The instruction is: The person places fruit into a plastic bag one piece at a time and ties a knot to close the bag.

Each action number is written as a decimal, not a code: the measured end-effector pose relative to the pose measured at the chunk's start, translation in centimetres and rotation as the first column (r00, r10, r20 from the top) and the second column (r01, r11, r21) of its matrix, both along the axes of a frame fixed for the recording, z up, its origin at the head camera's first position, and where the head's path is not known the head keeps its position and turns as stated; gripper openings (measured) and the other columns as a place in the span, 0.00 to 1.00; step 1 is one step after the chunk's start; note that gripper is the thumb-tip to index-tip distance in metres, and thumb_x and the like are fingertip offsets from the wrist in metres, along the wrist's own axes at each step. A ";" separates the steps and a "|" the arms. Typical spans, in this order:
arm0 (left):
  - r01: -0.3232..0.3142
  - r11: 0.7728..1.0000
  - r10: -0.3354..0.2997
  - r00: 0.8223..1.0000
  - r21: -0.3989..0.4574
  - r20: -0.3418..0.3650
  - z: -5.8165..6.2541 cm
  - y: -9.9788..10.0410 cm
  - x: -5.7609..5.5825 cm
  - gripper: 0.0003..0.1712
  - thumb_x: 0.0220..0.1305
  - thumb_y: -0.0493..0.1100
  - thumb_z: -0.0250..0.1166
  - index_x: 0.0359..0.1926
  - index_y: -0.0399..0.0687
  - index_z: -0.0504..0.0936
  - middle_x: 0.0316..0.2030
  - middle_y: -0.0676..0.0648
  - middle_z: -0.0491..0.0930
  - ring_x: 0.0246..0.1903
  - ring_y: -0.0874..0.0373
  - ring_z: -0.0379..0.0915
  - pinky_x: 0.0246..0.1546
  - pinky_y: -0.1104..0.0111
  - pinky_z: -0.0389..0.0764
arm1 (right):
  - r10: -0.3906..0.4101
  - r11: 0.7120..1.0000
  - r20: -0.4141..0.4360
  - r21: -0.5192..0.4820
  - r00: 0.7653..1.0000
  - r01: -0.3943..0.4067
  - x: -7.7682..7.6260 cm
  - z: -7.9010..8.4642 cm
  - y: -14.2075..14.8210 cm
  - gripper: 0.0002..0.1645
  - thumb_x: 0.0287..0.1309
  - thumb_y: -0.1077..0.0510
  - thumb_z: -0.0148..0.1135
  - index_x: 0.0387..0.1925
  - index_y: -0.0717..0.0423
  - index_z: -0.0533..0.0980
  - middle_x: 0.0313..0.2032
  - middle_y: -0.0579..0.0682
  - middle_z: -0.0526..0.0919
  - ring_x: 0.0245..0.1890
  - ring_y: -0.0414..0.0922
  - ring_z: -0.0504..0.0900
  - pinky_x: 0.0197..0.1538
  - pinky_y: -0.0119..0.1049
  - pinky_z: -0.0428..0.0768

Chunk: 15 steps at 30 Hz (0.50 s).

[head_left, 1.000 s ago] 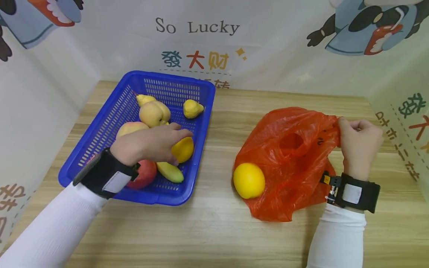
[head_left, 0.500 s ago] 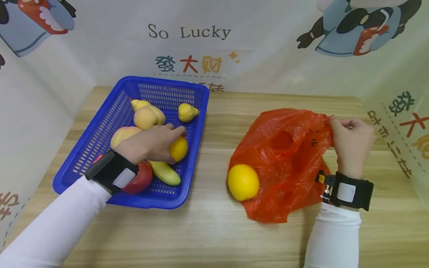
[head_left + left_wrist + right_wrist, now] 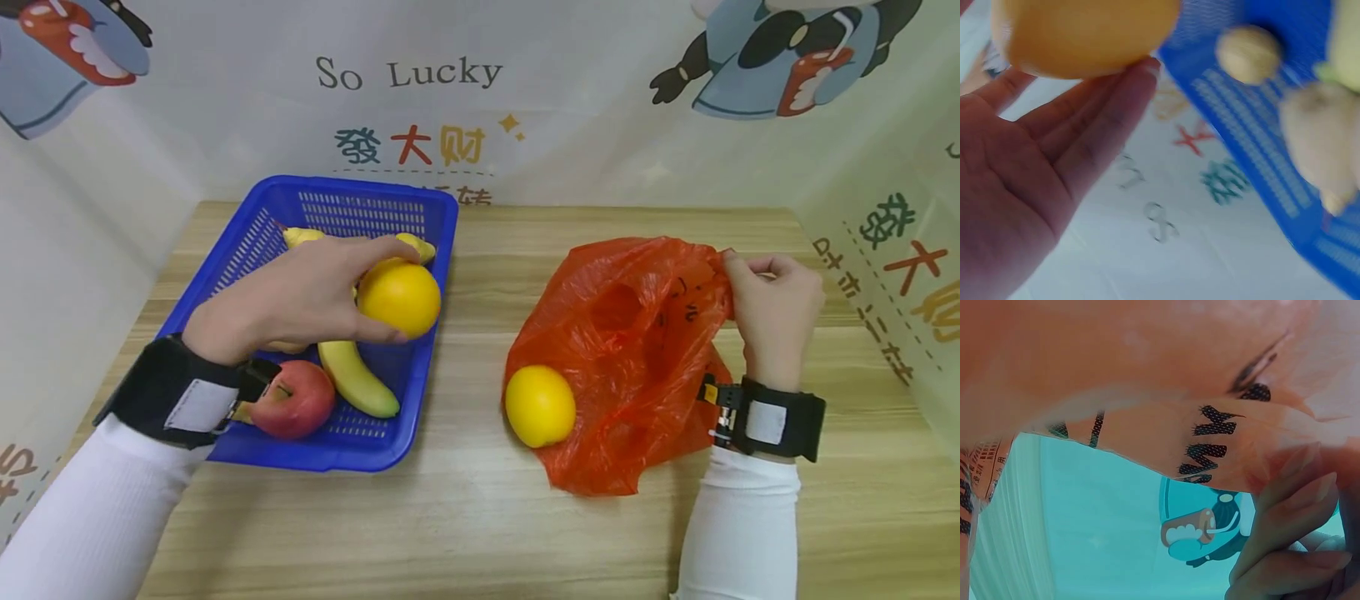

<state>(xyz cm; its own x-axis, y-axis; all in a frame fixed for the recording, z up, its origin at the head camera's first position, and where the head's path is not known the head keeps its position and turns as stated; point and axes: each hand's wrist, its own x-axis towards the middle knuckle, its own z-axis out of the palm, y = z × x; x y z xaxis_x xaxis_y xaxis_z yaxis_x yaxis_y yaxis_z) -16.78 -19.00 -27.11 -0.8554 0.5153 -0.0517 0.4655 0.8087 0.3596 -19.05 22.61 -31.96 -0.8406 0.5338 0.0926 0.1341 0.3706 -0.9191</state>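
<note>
Orange sits in the left hand, fingers curled round it, lifted above the blue basket that holds an apple, banana and pears. The right hand pinches the rim of the red bag on the counter, holding its mouth up beside a second orange

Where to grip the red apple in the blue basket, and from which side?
Take the apple across its round sides, from above. Its stem end faces up-left, the banana touches its right side, and the basket wall is just in front, so a side approach looks cramped.
</note>
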 end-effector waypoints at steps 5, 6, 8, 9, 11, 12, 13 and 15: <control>0.247 0.943 -0.276 0.955 0.223 0.110 0.9 3.4 0.7 0.40 0.52 0.56 0.74 0.67 0.64 0.70 0.58 0.58 0.77 0.50 0.61 0.73 0.50 0.63 0.79 | 0.011 1.000 -0.020 -0.001 1.000 -0.011 -0.1 0.1 0.0 0.14 0.59 0.51 0.65 0.18 0.42 0.76 0.10 0.27 0.77 0.10 0.28 0.75 0.17 0.22 0.71; 0.295 0.919 -0.339 0.930 0.261 0.143 0.8 4.3 0.8 0.40 0.53 0.55 0.73 0.68 0.63 0.70 0.59 0.58 0.76 0.51 0.62 0.73 0.50 0.64 0.79 | 0.012 1.000 -0.023 0.006 1.000 -0.012 -0.1 0.1 -0.1 0.14 0.59 0.51 0.65 0.18 0.42 0.75 0.10 0.27 0.76 0.09 0.28 0.75 0.17 0.22 0.71; 0.367 0.874 -0.443 0.871 0.318 0.213 0.6 6.3 1.0 0.40 0.55 0.55 0.73 0.69 0.63 0.69 0.61 0.60 0.75 0.52 0.63 0.73 0.50 0.65 0.80 | 0.016 1.000 -0.031 0.005 0.999 -0.016 0.0 0.1 -0.1 0.14 0.59 0.51 0.65 0.18 0.42 0.75 0.09 0.28 0.76 0.09 0.28 0.75 0.16 0.22 0.70; 0.396 0.853 -0.486 0.840 0.340 0.240 0.4 7.4 1.1 0.40 0.55 0.55 0.72 0.69 0.64 0.69 0.61 0.60 0.74 0.52 0.63 0.73 0.50 0.65 0.80 | 0.017 1.000 -0.033 0.014 0.999 -0.017 0.0 0.1 -0.2 0.14 0.59 0.51 0.65 0.19 0.43 0.75 0.09 0.28 0.76 0.08 0.28 0.74 0.16 0.22 0.70; 0.441 0.820 -0.549 0.785 0.365 0.287 0.0 9.6 1.1 0.38 0.57 0.55 0.72 0.68 0.65 0.68 0.60 0.61 0.75 0.52 0.63 0.73 0.51 0.66 0.79 | 0.020 1.000 -0.040 0.017 0.999 -0.019 0.0 0.0 -0.3 0.14 0.59 0.51 0.65 0.19 0.43 0.75 0.09 0.28 0.76 0.08 0.28 0.73 0.15 0.22 0.69; 0.456 0.808 -0.571 0.764 0.374 0.302 -0.3 10.6 1.1 0.37 0.57 0.55 0.71 0.67 0.65 0.69 0.59 0.61 0.75 0.51 0.63 0.73 0.52 0.66 0.78 | 0.023 1.000 -0.044 0.015 0.999 -0.023 0.0 0.0 -0.3 0.14 0.60 0.51 0.65 0.20 0.44 0.75 0.09 0.29 0.76 0.08 0.28 0.73 0.15 0.23 0.68; 0.468 0.797 -0.588 0.745 0.381 0.315 -0.5 11.6 1.1 0.36 0.57 0.55 0.71 0.66 0.65 0.69 0.58 0.61 0.75 0.51 0.63 0.72 0.52 0.66 0.78 | 0.027 1.000 -0.047 0.011 0.999 -0.026 0.1 0.0 -0.4 0.13 0.60 0.51 0.64 0.20 0.45 0.75 0.09 0.29 0.76 0.09 0.29 0.73 0.15 0.23 0.68; 0.488 0.783 -0.611 0.721 0.386 0.328 -1.2 13.3 0.8 0.35 0.57 0.55 0.71 0.64 0.65 0.69 0.56 0.60 0.75 0.50 0.63 0.73 0.53 0.67 0.77 | 0.035 0.999 -0.048 0.018 0.998 -0.034 0.1 -0.1 -0.5 0.13 0.60 0.51 0.64 0.21 0.46 0.75 0.09 0.29 0.75 0.09 0.29 0.72 0.15 0.23 0.67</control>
<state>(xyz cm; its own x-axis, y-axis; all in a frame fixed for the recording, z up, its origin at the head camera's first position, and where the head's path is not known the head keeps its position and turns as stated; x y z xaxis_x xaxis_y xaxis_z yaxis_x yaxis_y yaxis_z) -15.94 -5.73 -28.27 -0.3396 0.9320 -0.1268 0.5528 0.3069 0.7747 -18.97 22.14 -32.07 -0.8526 0.5028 0.1424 0.0770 0.3904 -0.9174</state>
